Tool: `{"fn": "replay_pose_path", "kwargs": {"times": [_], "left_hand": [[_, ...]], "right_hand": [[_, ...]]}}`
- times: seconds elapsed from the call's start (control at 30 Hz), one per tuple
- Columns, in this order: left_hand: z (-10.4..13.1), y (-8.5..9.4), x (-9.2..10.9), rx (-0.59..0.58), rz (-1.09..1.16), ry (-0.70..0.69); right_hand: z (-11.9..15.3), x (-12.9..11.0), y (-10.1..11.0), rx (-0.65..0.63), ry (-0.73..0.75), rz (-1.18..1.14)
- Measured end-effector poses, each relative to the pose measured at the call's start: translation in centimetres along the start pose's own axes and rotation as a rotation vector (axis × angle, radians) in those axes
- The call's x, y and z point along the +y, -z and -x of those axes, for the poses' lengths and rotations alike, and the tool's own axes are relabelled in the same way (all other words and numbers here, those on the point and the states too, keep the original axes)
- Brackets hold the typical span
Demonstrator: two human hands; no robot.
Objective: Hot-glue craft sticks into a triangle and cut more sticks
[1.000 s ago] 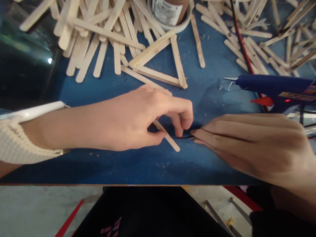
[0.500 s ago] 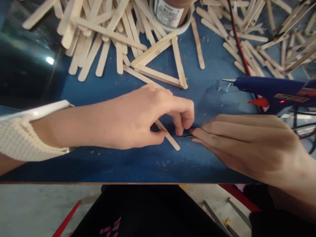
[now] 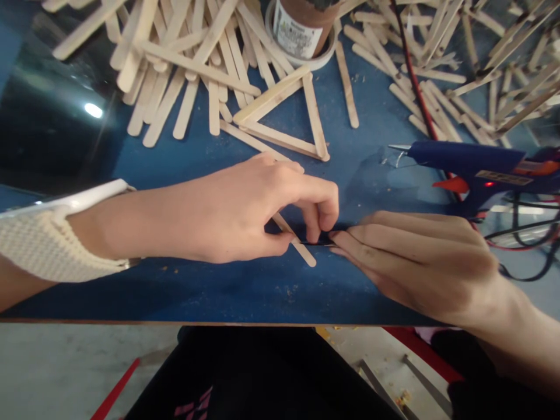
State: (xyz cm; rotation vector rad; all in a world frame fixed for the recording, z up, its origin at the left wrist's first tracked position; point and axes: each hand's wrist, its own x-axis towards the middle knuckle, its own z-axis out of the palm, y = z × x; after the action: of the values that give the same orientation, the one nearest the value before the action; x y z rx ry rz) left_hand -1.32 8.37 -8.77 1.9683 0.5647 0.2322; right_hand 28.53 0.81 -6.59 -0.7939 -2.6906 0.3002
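On the blue table (image 3: 245,291), a wooden stick (image 3: 305,254) lies slanted under my left hand (image 3: 258,213), whose bent fingers and thumb press it down. My right hand (image 3: 415,256) is closed on a thin dark blade (image 3: 317,244) that reaches across to the stick near its lower end. Most of the blade's handle is hidden by the fingers. Just beyond my left hand lies a triangle of glued sticks (image 3: 282,139), with a doubled upper side.
A pile of sticks (image 3: 184,58) fills the back left. Behind the triangle a brown jar (image 3: 297,29) stands in a white lid (image 3: 306,61). A blue glue gun (image 3: 468,154) with cables lies at the right, below more sticks (image 3: 441,105). A dark glossy panel (image 3: 48,111) is at the left.
The view has shifted slightly. My right hand has moved a little left, with more of the blade's dark edge now lying toward the stick. My left hand keeps its hold.
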Motion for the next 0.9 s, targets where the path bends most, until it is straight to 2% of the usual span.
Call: {"fn": "replay_pose_path", "kwargs": {"times": [0.37,0.9], "left_hand": [[-0.1,0.5,0.1,-0.020,-0.062,0.030],[-0.3,0.6,0.3,-0.031,-0.043,0.037]], "right_hand": [[-0.2,-0.2,-0.2,0.060,0.052,0.052],[-0.1,-0.4,-1.0,0.141,0.019,0.059]]}}
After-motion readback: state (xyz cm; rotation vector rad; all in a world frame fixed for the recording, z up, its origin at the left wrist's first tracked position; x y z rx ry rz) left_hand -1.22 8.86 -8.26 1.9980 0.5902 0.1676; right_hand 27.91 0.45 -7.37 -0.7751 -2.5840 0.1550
